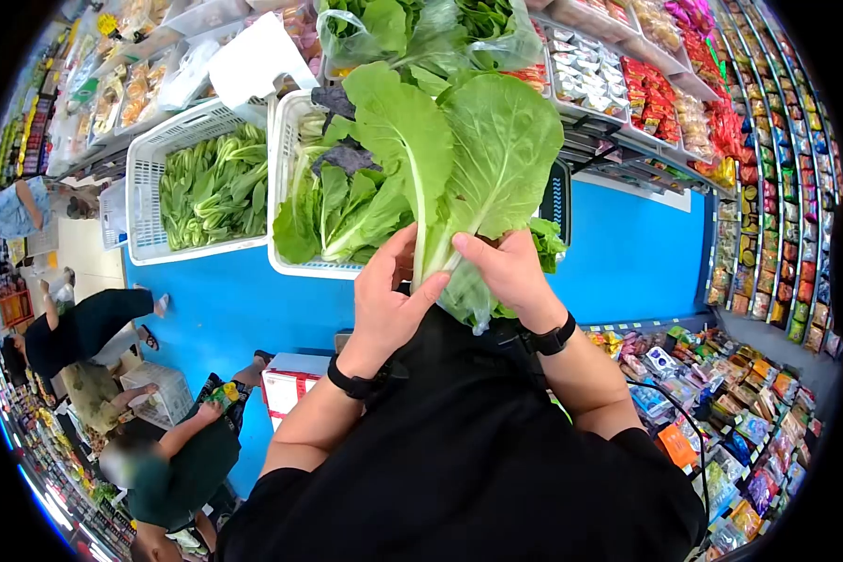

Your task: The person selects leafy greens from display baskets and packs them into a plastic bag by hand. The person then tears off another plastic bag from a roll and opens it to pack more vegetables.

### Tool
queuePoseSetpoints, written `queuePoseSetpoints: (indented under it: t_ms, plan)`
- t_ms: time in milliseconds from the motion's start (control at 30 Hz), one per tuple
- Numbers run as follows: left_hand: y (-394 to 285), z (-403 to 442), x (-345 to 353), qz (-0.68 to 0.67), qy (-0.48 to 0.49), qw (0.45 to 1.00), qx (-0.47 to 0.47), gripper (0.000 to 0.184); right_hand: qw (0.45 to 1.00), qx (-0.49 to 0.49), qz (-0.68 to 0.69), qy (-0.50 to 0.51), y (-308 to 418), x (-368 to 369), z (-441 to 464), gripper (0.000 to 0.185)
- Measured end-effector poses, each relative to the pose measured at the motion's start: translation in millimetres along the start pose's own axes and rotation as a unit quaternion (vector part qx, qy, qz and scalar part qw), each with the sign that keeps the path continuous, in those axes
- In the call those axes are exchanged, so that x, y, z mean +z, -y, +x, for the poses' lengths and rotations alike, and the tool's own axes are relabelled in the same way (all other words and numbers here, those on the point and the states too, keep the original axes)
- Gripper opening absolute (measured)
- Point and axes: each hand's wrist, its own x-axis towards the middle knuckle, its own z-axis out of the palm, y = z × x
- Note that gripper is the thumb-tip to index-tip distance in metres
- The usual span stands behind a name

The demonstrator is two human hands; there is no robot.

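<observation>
Large green lettuce leaves [506, 140] are held up in front of the black shirt [459, 450], near a white basket [318, 268] of more leaves. The left hand [393, 292] grips their pale stems between thumb and fingers; the right hand [513, 279] grips them too, thumb on top. Clear plastic [470, 298] hangs just below. Further left sits another basket [201, 251] of greens [214, 183], above a blue floor [618, 248]
</observation>
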Motion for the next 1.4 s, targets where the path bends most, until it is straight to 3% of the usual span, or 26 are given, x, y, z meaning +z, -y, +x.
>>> queuePoseSetpoints:
  t_ms: [167, 233, 333, 400, 433, 467, 567, 633, 667, 733, 767, 900, 967, 1067, 1200, 1267, 1400]
  plan:
    - [-2, -15, 50, 0.008, -0.047, 0.999, -0.004, 0.066, 0.998, 0.017, 0.047, -0.028, 12, -38, -16, 0.044]
    - [-8, -15, 76, -0.03, -0.087, 0.996, -0.005, 0.061, 0.975, -0.091, -0.026, -0.201, 12, -63, -14, 0.038]
    - [-9, -23, 103, 0.025, -0.092, 0.995, -0.034, 0.058, 0.939, -0.232, -0.073, -0.244, 20, -101, -25, 0.033]
    - [-6, -28, 118, 0.039, -0.112, 0.993, -0.026, 0.056, 0.896, -0.334, -0.281, -0.079, 38, -104, -37, 0.025]
    - [-3, -31, 128, 0.055, -0.126, 0.99, -0.013, 0.056, 0.916, -0.308, -0.249, -0.066, 43, -98, -40, 0.02]
    - [-1, -34, 137, 0.069, -0.141, 0.988, 0.002, 0.057, 0.895, -0.301, -0.322, -0.07, 48, -101, -40, 0.028]
    - [-7, -45, 160, 0.094, -0.158, 0.983, 0.007, 0.057, 0.892, -0.313, -0.311, -0.103, 36, -111, -34, 0.024]
    - [-9, -54, 168, 0.108, -0.164, 0.981, -0.003, 0.057, 0.863, -0.374, -0.336, -0.051, 33, -122, -34, 0.018]
    - [-11, -55, 171, 0.115, -0.165, 0.98, -0.008, 0.056, 0.863, -0.377, -0.332, -0.046, 36, -127, -40, 0.018]
    - [-17, -57, 175, 0.132, -0.171, 0.976, -0.016, 0.057, 0.898, -0.294, -0.322, 0.057, 49, -132, -51, 0.017]
    - [-19, -58, 178, 0.142, -0.178, 0.974, -0.012, 0.057, 0.911, -0.267, -0.312, 0.042, 50, -134, -52, 0.015]
    - [-18, -58, 181, 0.165, -0.2, 0.966, 0.009, 0.056, 0.928, -0.264, -0.262, 0.019, 56, -129, -49, 0.018]
    - [-21, -59, 183, 0.178, -0.206, 0.962, 0.008, 0.056, 0.914, -0.254, -0.297, 0.106, 53, -134, -46, 0.023]
    - [-21, -59, 183, 0.194, -0.211, 0.958, 0.012, 0.056, 0.928, -0.235, -0.282, 0.062, 59, -135, -46, 0.026]
    - [-23, -60, 185, 0.218, -0.216, 0.951, 0.025, 0.055, 0.916, -0.253, -0.299, 0.091, 58, -132, -45, 0.018]
    - [-21, -59, 185, 0.214, -0.224, 0.95, 0.031, 0.055, 0.905, -0.243, -0.349, 0.025, 56, -137, -44, 0.015]
    - [-19, -60, 185, 0.21, -0.23, 0.95, 0.035, 0.055, 0.922, -0.235, -0.307, 0.01, 57, -139, -38, 0.019]
